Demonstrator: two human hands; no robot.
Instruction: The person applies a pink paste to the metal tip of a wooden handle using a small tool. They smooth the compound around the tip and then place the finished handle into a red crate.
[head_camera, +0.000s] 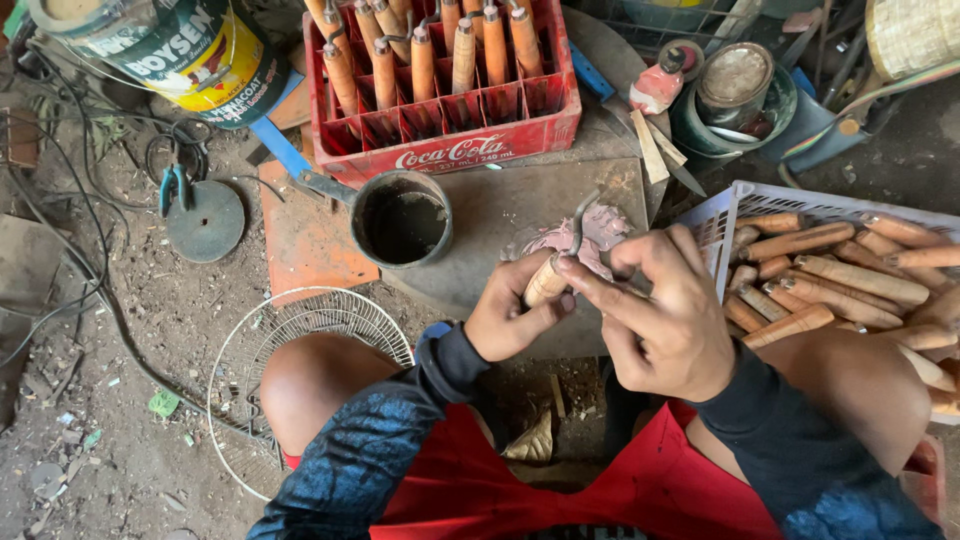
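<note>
Head view looks straight down on someone crouched at a low metal worktop (520, 215). Left hand (510, 320) has its grip clamped around a wooden handle (545, 283) with a curved metal hook (580, 220) sticking out of its top end. Right hand (665, 320) sits right against it, fingertips (575, 268) pinched at the handle's top where the metal goes in. Just behind the hands there's a smear of pinkish putty (600, 230) on the worktop, and a dark tin can (402, 220) stands to the left of that. Further back is a red bottle crate (450, 100) with more finished handles standing upright in its cells. Off to the right, a white plastic basket (715, 225) is piled with plain wooden handles (850, 280). A wire fan guard (290, 330) lies on the dirt floor beside the left knee.
</note>
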